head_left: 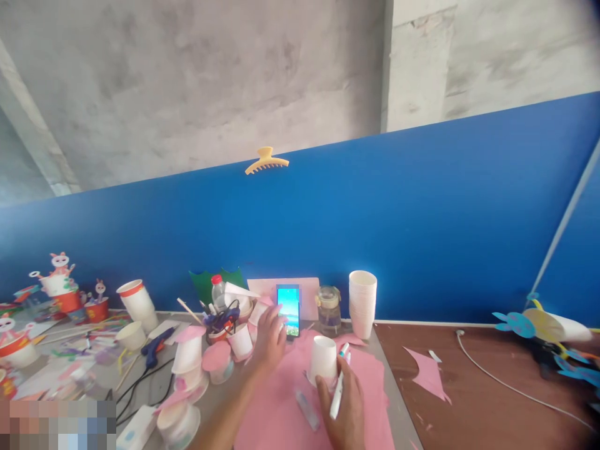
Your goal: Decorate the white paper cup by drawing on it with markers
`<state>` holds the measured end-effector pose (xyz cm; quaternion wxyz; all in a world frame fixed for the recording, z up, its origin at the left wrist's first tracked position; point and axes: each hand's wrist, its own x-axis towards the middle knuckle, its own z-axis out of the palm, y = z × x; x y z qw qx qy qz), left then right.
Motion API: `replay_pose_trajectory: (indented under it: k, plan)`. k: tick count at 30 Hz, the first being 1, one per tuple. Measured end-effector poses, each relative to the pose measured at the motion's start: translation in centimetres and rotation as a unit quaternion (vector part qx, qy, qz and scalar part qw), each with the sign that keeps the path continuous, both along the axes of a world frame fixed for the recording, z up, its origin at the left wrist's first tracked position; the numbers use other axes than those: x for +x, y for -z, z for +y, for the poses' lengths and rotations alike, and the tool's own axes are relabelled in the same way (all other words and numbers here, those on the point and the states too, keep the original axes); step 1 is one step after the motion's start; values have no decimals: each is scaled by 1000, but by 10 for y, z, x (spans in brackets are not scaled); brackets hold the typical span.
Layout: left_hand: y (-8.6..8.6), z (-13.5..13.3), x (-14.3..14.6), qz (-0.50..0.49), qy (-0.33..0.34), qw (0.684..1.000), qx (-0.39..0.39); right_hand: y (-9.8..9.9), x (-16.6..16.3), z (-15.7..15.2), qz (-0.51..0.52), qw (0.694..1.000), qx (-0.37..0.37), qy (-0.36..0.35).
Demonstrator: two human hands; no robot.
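Note:
My left hand (270, 339) reaches forward with its fingers stretched out at the left edge of an upright smartphone (288, 309). The phone's screen is lit with a blue and green picture. In my right hand (345, 409) is a white marker (337, 395), slanted between the fingers, and the thumb side is against a white paper cup (323, 357). The cup stands upside down over pink paper (370, 381). A clear, narrow tube-like item (307, 410) lies on that paper, just left of my right hand.
Behind are a glass jar (329, 310) and a stack of paper cups (362, 303). Cups with pink paper (218, 361), a blue glue gun (156, 347) and its black cord crowd the left. A blue partition (398, 219) rises behind; a pink scrap (427, 374) lies right.

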<state>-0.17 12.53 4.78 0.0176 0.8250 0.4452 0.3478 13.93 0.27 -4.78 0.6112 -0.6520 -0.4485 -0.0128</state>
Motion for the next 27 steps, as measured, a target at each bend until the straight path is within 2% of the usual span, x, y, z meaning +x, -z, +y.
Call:
replay_pose_trajectory:
  k: [4, 8, 11, 14, 16, 20, 22, 24, 27]
  plan:
    - [28, -47, -11, -165, -11, 982, -94, 1, -5, -1, -15, 1000, 3, -4]
    - [37, -85, -17, -300, -29, 938, -171, 2, -12, -3, -71, 997, 14, -13]
    - [41, -102, -20, -346, -22, 915, -208, 2, -18, -6, -127, 991, 29, -8]
    - [48, -108, -23, -388, 4, 883, -263, 1, -23, -9, -182, 982, 54, -18]
    - [54, -110, -24, -422, 33, 851, -310, 2, -26, -11, -201, 977, 70, -31]
    - [68, -113, -24, -509, 62, 776, -367, 2, -29, -13, -199, 974, 90, -53]
    - [73, -114, -25, -531, 70, 751, -387, 1, -29, -14, -187, 976, 91, -69]
    - [75, -115, -26, -529, 92, 743, -399, 0, -28, -14, -177, 976, 90, -89]
    - [74, -114, -27, -496, 122, 755, -411, 0, -25, -14, -167, 977, 78, -107]
